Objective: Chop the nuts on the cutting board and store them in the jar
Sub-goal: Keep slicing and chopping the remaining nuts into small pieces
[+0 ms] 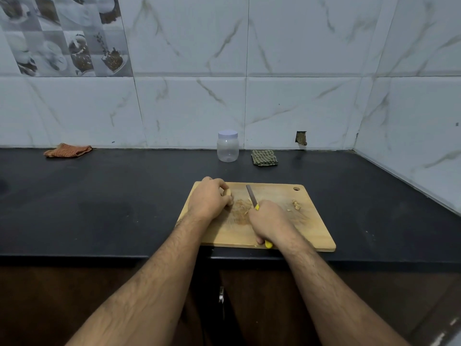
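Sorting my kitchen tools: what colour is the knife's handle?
Yellow; the knife handle shows at both ends of the right hand in the head view.

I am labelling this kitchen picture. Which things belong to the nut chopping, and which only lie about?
For the job: cutting board, knife, chopped nuts, whole nuts, jar.
Lying about: orange cloth, green checked cloth.

The black counter (pixel 99 196) carries a cutting board (pixel 287 236), a lidded jar (pixel 227 148) and two cloths (pixel 67 150) (pixel 264 157).
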The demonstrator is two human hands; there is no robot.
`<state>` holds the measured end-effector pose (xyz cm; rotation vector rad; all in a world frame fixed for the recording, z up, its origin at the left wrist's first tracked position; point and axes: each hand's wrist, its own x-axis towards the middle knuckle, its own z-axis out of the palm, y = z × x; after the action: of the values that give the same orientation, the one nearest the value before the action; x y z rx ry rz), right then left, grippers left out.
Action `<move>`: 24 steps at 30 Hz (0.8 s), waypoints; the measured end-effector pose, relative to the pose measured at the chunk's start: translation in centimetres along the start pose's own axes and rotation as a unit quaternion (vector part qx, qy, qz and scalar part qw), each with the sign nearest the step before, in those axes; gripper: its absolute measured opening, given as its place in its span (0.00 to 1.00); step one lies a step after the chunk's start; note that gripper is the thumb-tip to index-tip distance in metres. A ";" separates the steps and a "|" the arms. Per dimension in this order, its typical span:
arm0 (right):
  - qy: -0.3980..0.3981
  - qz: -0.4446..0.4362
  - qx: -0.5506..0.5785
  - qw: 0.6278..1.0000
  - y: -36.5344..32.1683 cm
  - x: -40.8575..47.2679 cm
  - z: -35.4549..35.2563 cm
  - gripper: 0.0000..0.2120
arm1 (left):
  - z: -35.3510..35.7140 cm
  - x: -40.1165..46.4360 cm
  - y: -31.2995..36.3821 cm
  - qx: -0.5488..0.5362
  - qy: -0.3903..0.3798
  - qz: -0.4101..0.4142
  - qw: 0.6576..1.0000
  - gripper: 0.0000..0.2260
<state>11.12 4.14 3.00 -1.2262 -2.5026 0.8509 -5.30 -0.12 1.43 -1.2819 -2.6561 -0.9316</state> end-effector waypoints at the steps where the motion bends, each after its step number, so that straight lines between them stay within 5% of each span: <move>1: 0.003 0.000 -0.004 1.000 0.0 0.0 0.1 0.12 | 0.0 -0.1 0.0 0.000 0.011 0.000 1.000 0.10; 16: 0.027 -0.020 -0.041 0.999 0.1 -0.2 0.5 0.14 | -0.5 -1.4 0.4 -0.014 0.043 -0.024 0.999 0.03; 24: -0.029 -0.009 -0.057 0.998 0.2 -0.3 -0.6 0.07 | -0.7 -2.0 1.8 -0.160 -0.091 -0.050 0.982 0.06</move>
<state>11.76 4.24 3.41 -1.2291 -2.6374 0.7591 -2.84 -1.02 2.37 -1.3606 -2.8163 -1.3677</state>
